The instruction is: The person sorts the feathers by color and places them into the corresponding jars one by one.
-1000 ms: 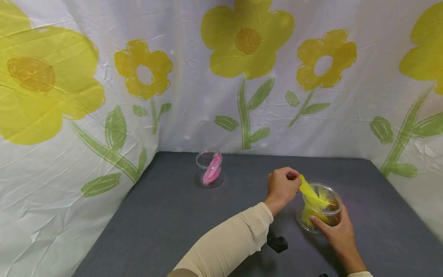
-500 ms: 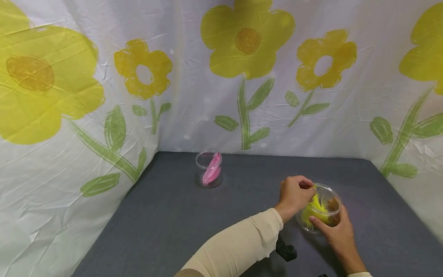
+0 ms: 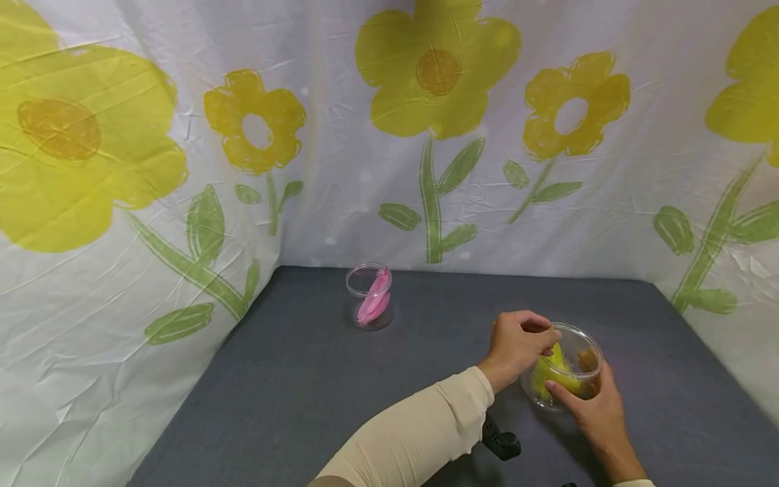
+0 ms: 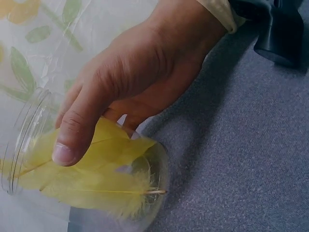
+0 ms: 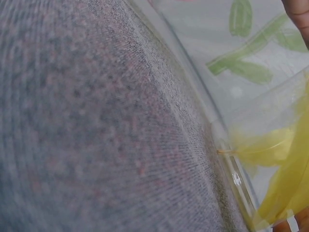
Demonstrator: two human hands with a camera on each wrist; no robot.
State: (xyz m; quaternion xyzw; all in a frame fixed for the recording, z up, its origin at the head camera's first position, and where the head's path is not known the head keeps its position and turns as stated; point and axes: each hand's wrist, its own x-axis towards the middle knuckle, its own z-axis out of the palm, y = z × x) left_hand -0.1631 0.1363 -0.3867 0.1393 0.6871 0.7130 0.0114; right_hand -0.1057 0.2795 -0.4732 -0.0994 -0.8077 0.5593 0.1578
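My right hand [image 3: 599,412] grips a clear plastic jar [image 3: 569,374] on the right side of the table, its thumb across the near wall. Inside are yellow feathers [image 4: 96,193], also seen through the wall in the right wrist view. My left hand [image 3: 518,343] is at the left of the jar's rim. It pinches a yellow feather [image 4: 104,147] between thumb and fingers; the other fingertips are mostly hidden. A brownish patch shows through the jar's far right wall; I cannot tell what it is.
A second clear jar [image 3: 358,291] with pink feathers [image 3: 374,301] stands near the back left of the dark grey table [image 3: 292,379]. A flower-printed white curtain [image 3: 341,169] encloses the back and sides. A black device [image 3: 502,443] hangs below my left wrist.
My left hand has moved right and down to the jar's rim, lowering the yellow feather into the jar. Over the last half second it barely shifts. My right hand stays on the jar.
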